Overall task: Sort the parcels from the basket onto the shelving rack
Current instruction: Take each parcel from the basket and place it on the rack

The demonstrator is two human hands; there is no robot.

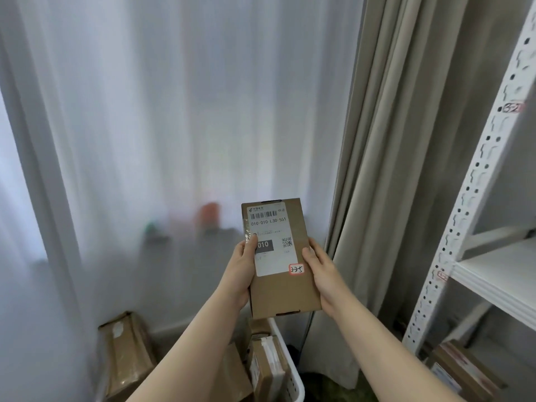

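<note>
A flat brown cardboard parcel (pixel 282 291) is held upright in front of me, label facing me. Its white shipping label carries a barcode, "010" and a small red-edged sticker reading 3-3-5. My left hand (pixel 240 271) grips its left edge, thumb on the label. My right hand (pixel 324 274) grips the right edge, thumb on the front. Below, a white basket (pixel 293 375) holds several more brown parcels (pixel 266 364). The white shelving rack (pixel 475 204) stands at the right, with small number tags on its perforated upright.
Sheer white curtains fill the background, with a beige drape (pixel 397 169) beside the rack. A brown parcel (pixel 127 355) sits low at the left. Another boxed parcel (pixel 461 369) lies on the rack's lowest level. A white shelf board (pixel 501 277) juts out at mid height.
</note>
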